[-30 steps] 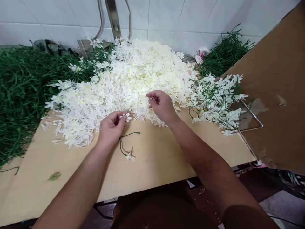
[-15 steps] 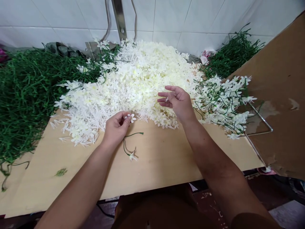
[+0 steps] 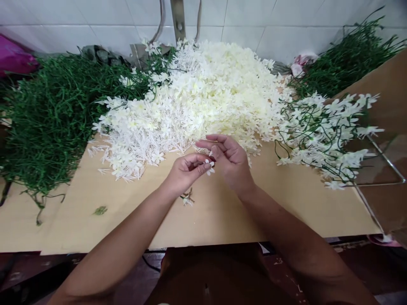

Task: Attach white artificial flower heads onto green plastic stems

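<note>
Head view: a pale wooden board (image 3: 241,212) serves as the work surface, and its near edge runs across the lower part of the picture above a dark floor. A white tiled wall (image 3: 254,17) closes the far side, with a metal bar (image 3: 178,19) fixed upright on it. A large heap of loose white flowers (image 3: 203,93) covers the far middle of the board. A mass of green stems (image 3: 54,114) lies to the left of the heap, and a smaller bunch of green stems (image 3: 346,63) lies at the far right against the wall. Stems with white flowers already attached (image 3: 327,127) lie to the right of the heap, partly over a brown cardboard sheet (image 3: 388,89). The left hand (image 3: 184,171) and the right hand (image 3: 230,159) meet at the middle of the board, just in front of the heap. The left hand pinches a single white flower (image 3: 209,166) between thumb and fingers. The right hand is half curled with its fingertips at the same flower; whether it grips the flower cannot be told. A short stem with a flower (image 3: 188,199) lies on the board just below the left hand.
</note>
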{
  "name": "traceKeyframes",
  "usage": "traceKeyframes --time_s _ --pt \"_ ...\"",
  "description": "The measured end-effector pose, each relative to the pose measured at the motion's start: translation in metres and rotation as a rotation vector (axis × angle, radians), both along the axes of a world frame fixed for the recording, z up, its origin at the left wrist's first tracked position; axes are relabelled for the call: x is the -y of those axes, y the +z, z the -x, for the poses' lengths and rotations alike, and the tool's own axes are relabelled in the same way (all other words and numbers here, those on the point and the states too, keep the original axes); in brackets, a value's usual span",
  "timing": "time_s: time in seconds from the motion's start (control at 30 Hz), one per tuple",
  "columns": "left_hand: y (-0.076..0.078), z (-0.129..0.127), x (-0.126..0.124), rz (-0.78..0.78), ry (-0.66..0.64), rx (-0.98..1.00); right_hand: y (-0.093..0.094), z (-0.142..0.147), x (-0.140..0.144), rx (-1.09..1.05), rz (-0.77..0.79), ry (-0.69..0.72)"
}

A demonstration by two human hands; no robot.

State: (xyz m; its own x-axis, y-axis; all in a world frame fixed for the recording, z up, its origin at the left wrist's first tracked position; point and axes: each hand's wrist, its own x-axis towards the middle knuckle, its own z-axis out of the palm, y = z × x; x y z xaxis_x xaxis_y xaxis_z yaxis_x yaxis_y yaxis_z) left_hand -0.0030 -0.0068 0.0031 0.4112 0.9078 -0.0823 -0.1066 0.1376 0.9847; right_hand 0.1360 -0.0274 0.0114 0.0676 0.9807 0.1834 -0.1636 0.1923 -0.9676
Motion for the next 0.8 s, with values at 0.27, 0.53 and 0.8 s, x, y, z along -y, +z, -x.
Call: traceKeyframes --time_s 0.27,0.53,0.8 --pt "-0.008 0.003 -0.003 -0.005 0.063 -0.026 -0.010 0.004 0.001 -0.006 0.035 0.074" --pt "-0.004 0.003 -0.004 0.032 0.070 -0.010 -0.011 0.003 0.003 -0.027 0.028 0.060" --pt "-0.002 0.003 -0.005 0.085 0.130 0.003 -0.018 -0.008 0.000 0.096 0.128 0.084"
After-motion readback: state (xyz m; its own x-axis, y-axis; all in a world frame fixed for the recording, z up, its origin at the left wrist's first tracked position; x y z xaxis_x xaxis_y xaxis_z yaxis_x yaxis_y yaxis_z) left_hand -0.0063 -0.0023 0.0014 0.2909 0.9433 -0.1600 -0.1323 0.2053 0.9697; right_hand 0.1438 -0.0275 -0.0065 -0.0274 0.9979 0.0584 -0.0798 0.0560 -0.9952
